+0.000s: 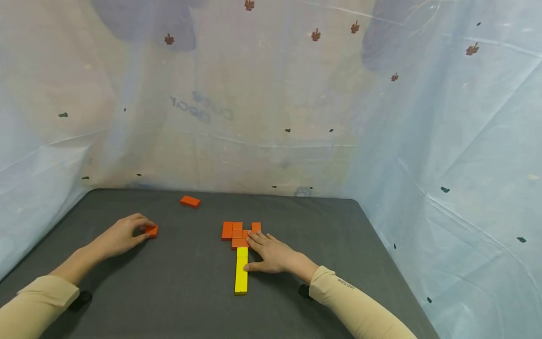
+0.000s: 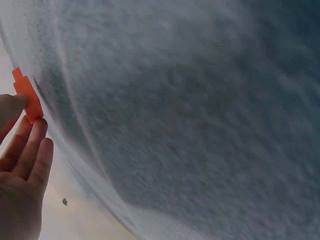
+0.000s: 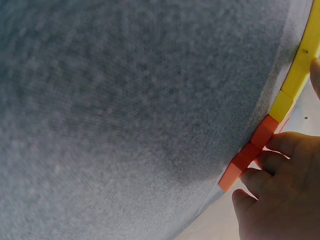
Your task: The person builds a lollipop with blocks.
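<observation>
My left hand [image 1: 123, 235] is at the left of the table, pinching an orange block [image 1: 152, 231] between thumb and fingers. The left wrist view shows the thumb on one side of this block [image 2: 31, 102] and fingertips at its end. Right of centre, several orange blocks [image 1: 227, 230] lie flat against each other, with a yellow strip [image 1: 241, 278] of blocks running from them toward me. My right hand [image 1: 273, 254] lies over the right side of this arrangement, fingers extended onto the orange blocks. Its thumb touches the yellow strip's side. The fingers partly hide some orange blocks.
Another orange block [image 1: 190, 201] lies alone near the far edge of the dark grey table [image 1: 182, 292]. A pale, translucent printed curtain [image 1: 262, 108] hangs behind the table and along both sides.
</observation>
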Demonstrator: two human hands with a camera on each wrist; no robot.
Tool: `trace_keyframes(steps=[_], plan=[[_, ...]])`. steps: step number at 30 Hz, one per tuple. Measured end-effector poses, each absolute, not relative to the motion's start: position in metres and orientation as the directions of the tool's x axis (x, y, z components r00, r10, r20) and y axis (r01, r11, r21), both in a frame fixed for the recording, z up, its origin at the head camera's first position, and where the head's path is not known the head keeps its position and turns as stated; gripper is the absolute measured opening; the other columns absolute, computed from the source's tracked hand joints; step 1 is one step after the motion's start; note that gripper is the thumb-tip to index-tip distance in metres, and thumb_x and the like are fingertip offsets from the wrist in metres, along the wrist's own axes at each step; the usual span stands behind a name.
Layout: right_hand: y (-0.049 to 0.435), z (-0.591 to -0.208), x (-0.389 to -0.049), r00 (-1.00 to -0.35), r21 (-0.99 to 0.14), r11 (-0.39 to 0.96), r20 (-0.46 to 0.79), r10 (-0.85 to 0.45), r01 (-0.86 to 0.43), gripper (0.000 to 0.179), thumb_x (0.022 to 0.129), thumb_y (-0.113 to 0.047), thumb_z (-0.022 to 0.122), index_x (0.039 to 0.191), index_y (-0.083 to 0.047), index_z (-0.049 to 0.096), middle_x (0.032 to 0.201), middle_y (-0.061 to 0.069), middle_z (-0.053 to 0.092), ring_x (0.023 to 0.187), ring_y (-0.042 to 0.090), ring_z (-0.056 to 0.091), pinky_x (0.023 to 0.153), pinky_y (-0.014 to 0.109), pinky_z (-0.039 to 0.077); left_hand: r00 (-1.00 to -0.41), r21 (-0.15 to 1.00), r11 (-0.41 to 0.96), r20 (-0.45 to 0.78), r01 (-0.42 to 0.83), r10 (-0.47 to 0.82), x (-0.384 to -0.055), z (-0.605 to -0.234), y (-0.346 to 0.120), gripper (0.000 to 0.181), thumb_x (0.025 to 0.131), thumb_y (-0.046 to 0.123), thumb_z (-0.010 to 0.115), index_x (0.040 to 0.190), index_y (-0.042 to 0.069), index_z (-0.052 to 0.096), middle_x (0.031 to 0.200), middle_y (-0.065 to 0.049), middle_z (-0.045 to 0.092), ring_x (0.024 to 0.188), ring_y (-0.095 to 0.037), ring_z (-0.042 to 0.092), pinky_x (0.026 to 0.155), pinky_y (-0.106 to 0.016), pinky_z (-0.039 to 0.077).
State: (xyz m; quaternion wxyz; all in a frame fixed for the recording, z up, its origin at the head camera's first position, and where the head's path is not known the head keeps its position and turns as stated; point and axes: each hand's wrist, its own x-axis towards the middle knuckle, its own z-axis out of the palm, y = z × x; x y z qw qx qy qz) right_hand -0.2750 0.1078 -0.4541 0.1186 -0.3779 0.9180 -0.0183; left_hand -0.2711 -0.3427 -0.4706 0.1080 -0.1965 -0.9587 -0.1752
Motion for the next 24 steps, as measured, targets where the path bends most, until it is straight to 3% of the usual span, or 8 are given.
trace_keyframes(steps=[7, 16, 24], plan=[[0.107, -0.455, -0.276, -0.686, -0.119, 0.714, -0.207, -0.697, -0.69, 0.088, 0.089, -0.073, 0.038, 0.155, -0.018, 0.017, 0.162, -0.001, 0.008, 0.148, 0.024, 0.012, 0.12, 0.045, 0.014, -0.887, 0.334, 0.834, 0.308, 0.44, 0.345, -0.28, -0.467, -0.324, 0.028, 0.085, 0.01, 0.071, 0.114, 0.009, 0.068, 0.112, -0.011, 0.061, 0.099, -0.03, 0.062, 0.079, -0.05, 0.052], [0.107, -0.456, -0.279, -0.688, -0.12, 0.713, -0.195, -0.699, -0.691, 0.089, 0.088, -0.073, 0.038, 0.155, -0.019, 0.017, 0.162, -0.001, 0.007, 0.148, 0.024, 0.012, 0.119, 0.046, 0.015, -0.872, 0.376, 0.795, 0.314, 0.477, 0.375, -0.3, -0.461, -0.278, 0.029, 0.087, 0.013, 0.07, 0.116, 0.012, 0.067, 0.113, -0.006, 0.06, 0.098, -0.023, 0.062, 0.078, -0.043, 0.054], [0.107, -0.456, -0.277, -0.686, -0.126, 0.711, -0.194, -0.702, -0.692, 0.089, 0.088, -0.073, 0.039, 0.155, -0.018, 0.018, 0.162, 0.0, 0.008, 0.148, 0.024, 0.012, 0.119, 0.046, 0.015, -0.853, 0.409, 0.753, 0.326, 0.516, 0.407, -0.313, -0.455, -0.233, 0.029, 0.088, 0.014, 0.07, 0.117, 0.013, 0.067, 0.117, -0.008, 0.059, 0.1, -0.022, 0.06, 0.081, -0.044, 0.053]])
